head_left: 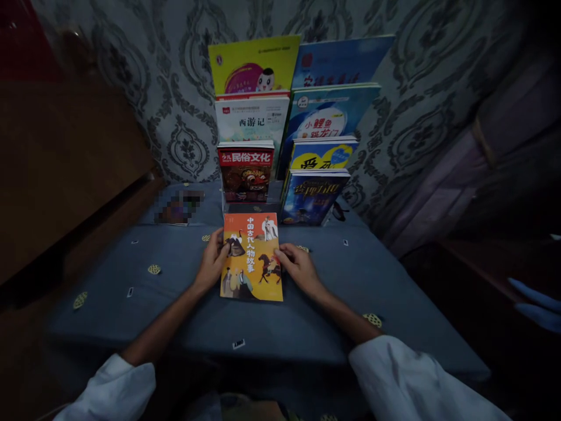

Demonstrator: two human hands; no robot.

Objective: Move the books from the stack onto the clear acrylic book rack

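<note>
An orange and yellow book with Chinese lettering and painted figures faces me, held between both hands. My left hand grips its left edge, thumb on the cover. On the opposite edge my right hand has its thumb on the front as well; the fingers behind the book are hidden. Just beyond it stands a tiered rack of books. The closest ones are a dark red book on the left and a dark blue book on the right.
A blue cloth with yellow patches covers the table. Behind rise a white book, a yellow-green book and blue books. A blurred-out booklet lies back left. Dark glasses sit right of the rack, and a curtain hangs beyond.
</note>
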